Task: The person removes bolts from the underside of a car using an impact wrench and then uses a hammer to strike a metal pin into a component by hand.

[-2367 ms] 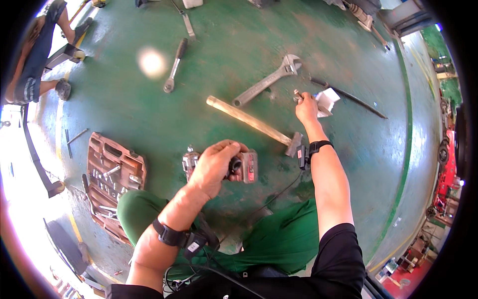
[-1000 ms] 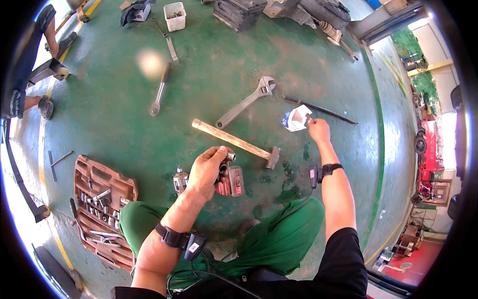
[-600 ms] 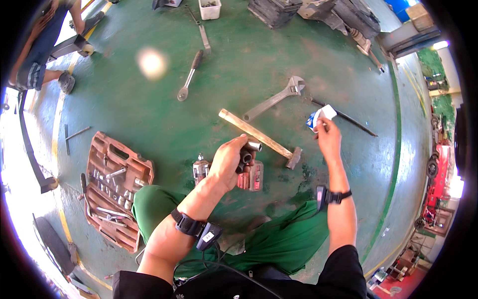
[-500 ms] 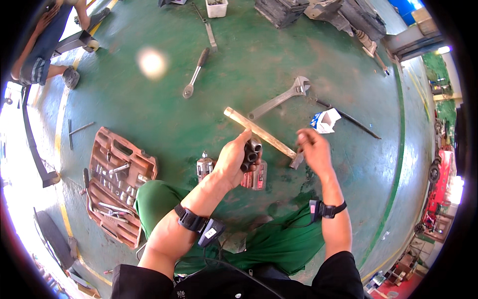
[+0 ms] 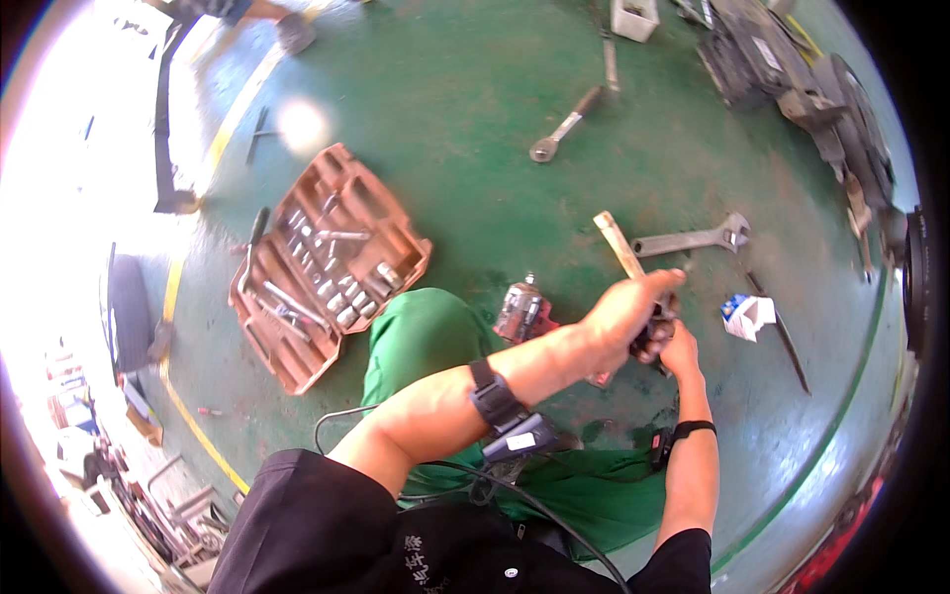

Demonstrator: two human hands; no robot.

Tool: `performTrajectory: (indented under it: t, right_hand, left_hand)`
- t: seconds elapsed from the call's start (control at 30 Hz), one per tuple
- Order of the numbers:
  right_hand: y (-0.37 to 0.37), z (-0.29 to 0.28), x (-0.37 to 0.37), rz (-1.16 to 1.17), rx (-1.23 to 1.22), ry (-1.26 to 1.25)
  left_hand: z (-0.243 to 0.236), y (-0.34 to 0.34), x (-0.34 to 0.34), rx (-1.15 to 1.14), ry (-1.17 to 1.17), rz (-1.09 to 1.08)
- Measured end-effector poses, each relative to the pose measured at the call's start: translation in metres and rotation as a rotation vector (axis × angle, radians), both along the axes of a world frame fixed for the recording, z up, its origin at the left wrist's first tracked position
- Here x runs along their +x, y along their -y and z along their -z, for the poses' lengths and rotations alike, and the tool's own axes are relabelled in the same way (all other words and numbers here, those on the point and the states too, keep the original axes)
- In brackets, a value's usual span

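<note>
My left hand (image 5: 621,319) is closed around several dark metal sockets (image 5: 655,319), reaching across toward the right. Close against it is my right hand (image 5: 681,352); its fingers curl at the underside of the sockets and are partly hidden, so I cannot make out what they hold. Just beyond the hands lies a hammer, its wooden handle (image 5: 616,241) showing and its head covered. An adjustable wrench (image 5: 693,240) rests past it on the green floor. Left of my hands is a grey and red power tool (image 5: 522,309), partly behind my left forearm.
An open brown socket case (image 5: 394,216) lies by my left knee. Farther off are a ratchet (image 5: 566,129) and a white tub (image 5: 634,20). At right sit a small white and blue box (image 5: 747,316) and a dark rod (image 5: 789,346). Vehicle parts (image 5: 782,74) stand far right.
My view has swung left, so the floor things sit farther right. My left hand, still holding the sockets, has come together with my right hand, which was apart before.
</note>
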State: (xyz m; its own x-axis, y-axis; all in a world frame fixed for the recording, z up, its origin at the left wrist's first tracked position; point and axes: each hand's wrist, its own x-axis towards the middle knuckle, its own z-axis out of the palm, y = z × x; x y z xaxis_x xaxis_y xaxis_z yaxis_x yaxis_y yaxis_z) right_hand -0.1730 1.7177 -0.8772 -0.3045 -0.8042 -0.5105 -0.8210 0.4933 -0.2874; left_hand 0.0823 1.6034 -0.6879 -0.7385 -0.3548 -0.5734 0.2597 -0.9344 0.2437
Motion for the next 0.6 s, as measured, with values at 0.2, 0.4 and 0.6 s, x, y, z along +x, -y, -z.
performTrajectory:
  t: [0.2, 0.4, 0.6]
  right_hand:
    - [0.022, -0.007, 0.069, -0.531, -0.357, 0.157]
    - [0.016, -0.022, 0.111, -0.461, -0.104, 0.291]
    - [0.002, 0.004, 0.140, -0.706, -0.019, 0.077]
  left_hand:
    - [-0.046, 0.015, 0.044, -0.352, 0.012, -0.157]
    - [-0.066, 0.075, 0.195, -0.794, 0.820, -0.577]
    - [0.131, 0.049, 0.363, -0.672, 1.773, -0.030]
